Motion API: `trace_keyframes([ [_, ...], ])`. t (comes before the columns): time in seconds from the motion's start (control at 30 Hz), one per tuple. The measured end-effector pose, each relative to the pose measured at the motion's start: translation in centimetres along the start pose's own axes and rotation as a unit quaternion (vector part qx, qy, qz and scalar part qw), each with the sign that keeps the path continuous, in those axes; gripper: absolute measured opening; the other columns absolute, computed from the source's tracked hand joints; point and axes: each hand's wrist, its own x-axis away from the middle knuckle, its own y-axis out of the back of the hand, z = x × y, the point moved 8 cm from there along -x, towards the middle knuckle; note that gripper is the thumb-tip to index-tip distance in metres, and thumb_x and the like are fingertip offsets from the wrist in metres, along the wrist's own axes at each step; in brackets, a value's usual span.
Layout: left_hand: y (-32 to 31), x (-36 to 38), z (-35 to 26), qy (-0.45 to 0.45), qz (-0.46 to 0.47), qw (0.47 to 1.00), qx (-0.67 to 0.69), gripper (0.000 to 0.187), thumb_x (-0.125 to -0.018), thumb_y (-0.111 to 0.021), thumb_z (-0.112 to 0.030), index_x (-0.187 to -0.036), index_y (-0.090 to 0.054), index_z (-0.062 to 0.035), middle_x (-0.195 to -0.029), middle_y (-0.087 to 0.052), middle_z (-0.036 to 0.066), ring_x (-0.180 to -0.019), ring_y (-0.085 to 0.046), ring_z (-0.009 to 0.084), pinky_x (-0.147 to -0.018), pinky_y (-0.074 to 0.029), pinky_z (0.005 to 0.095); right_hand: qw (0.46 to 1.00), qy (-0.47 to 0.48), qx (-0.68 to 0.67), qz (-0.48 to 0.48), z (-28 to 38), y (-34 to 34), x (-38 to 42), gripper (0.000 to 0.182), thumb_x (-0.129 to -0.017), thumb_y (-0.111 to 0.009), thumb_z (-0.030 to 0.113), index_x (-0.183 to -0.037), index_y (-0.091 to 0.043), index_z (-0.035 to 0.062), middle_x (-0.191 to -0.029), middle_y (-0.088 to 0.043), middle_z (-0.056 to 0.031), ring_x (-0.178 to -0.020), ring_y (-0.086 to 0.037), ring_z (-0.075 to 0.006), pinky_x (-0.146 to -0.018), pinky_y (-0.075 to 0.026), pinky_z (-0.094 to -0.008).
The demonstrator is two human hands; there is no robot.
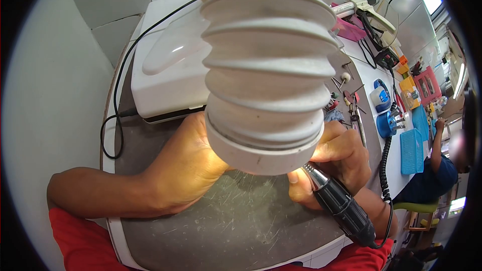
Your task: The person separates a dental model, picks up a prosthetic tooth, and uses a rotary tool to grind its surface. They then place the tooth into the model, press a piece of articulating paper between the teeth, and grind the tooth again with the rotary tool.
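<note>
My right hand (346,158) is closed around a black rotary handpiece (341,203) with a silver nose. The handpiece slants up and left, and its tip is hidden. A cable leaves its lower end. My left hand (193,163) reaches in from the left, its fingers out of sight behind a wide white corrugated hose (268,85). Whatever lies between the two hands is covered by the hose's round mouth. Bright light falls on the fingers beside it. Both hands are over a scratched grey work mat (236,226).
A white machine housing (170,65) stands at the back left, with a black cable (118,95) looping beside it. Small rotary bits (346,78) lie to the right. Further right are a blue motor unit (386,123), a blue basket (411,150) and a seated person (432,175).
</note>
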Motion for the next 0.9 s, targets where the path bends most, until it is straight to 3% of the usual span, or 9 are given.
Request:
trace_keyframes([
  [0.27, -0.3, 0.2, 0.1, 0.026, -0.018, 0.998, 0.056, 0.028, -0.088, -0.071, -0.002, -0.115, -0.065, -0.0003, -0.109, -0.068, 0.003, -0.099, -0.060, 0.0087, -0.087, -0.050, 0.0285, 1.000, -0.010, -0.015, 0.022, 0.0, 0.3, -0.2, 0.035, -0.081, -0.070, 0.000, -0.105, -0.046, 0.0008, -0.095, -0.058, -0.0151, -0.082, -0.060, -0.0161, -0.075, -0.047, -0.0265],
  [0.33, -0.3, 0.1, 0.1, 0.016, -0.007, 0.999, 0.041, 0.026, -0.089, -0.070, -0.001, -0.114, -0.065, -0.0006, -0.108, -0.069, 0.003, -0.099, -0.060, 0.0085, -0.086, -0.049, 0.0284, 0.998, -0.008, -0.040, -0.038, 0.0, 1.1, -0.2, 0.036, -0.069, -0.081, -0.002, -0.098, -0.058, -0.0033, -0.088, -0.065, -0.0180, -0.085, -0.073, -0.0326, -0.073, -0.061, -0.0389],
  [0.57, 0.5, -0.5, 1.4, 0.015, 0.003, 1.000, 0.008, 0.022, -0.091, -0.066, 0.000, -0.113, -0.065, -0.0005, -0.107, -0.069, 0.002, -0.098, -0.060, 0.0082, -0.084, -0.049, 0.0278, 0.999, -0.023, -0.036, -0.034, 0.0, 1.1, -0.1, 0.037, -0.068, -0.081, -0.003, -0.097, -0.059, -0.0034, -0.085, -0.065, -0.0174, -0.087, -0.073, -0.0333, -0.072, -0.061, -0.0387],
  [0.63, 0.3, -0.9, 1.2, -0.076, 0.033, 0.996, 0.014, 0.022, -0.091, -0.066, 0.001, -0.113, -0.065, -0.0005, -0.107, -0.068, 0.002, -0.098, -0.060, 0.0087, -0.085, -0.049, 0.0280, 0.998, -0.023, -0.034, -0.037, 0.1, 1.1, -0.1, 0.036, -0.068, -0.081, -0.003, -0.097, -0.058, -0.0035, -0.084, -0.064, -0.0168, -0.086, -0.073, -0.0335, -0.072, -0.061, -0.0390],
  [0.77, 0.5, -0.8, 1.4, -0.081, 0.027, 0.996, 0.012, 0.025, -0.090, -0.067, 0.002, -0.115, -0.064, -0.0003, -0.108, -0.068, 0.003, -0.099, -0.060, 0.0091, -0.085, -0.051, 0.0282, 0.998, -0.020, -0.034, -0.039, 0.1, 1.1, 0.0, 0.037, -0.068, -0.081, -0.004, -0.096, -0.058, -0.0030, -0.082, -0.064, -0.0163, -0.084, -0.073, -0.0334, -0.073, -0.062, -0.0403],
  [0.83, 0.6, -0.7, 1.3, -0.087, 0.021, 0.996, 0.011, 0.028, -0.089, -0.067, 0.003, -0.116, -0.062, -0.0002, -0.109, -0.067, 0.004, -0.099, -0.060, 0.0095, -0.085, -0.052, 0.0283, 0.999, -0.015, 0.002, 0.029, 0.3, 0.4, 0.1, 0.033, -0.080, -0.070, 0.003, -0.102, -0.045, -0.0001, -0.088, -0.058, -0.0143, -0.075, -0.058, -0.0152, -0.071, -0.047, -0.0257],
  [0.9, 0.6, -0.6, 1.3, -0.082, 0.018, 0.996, 0.013, 0.029, -0.089, -0.068, 0.003, -0.117, -0.062, -0.0001, -0.109, -0.067, 0.004, -0.099, -0.060, 0.0096, -0.085, -0.052, 0.0283, 1.000, -0.014, -0.001, 0.027, 0.3, 0.3, 0.0, 0.033, -0.080, -0.071, 0.002, -0.102, -0.046, -0.0002, -0.088, -0.058, -0.0142, -0.075, -0.059, -0.0155, -0.071, -0.047, -0.0259],
])
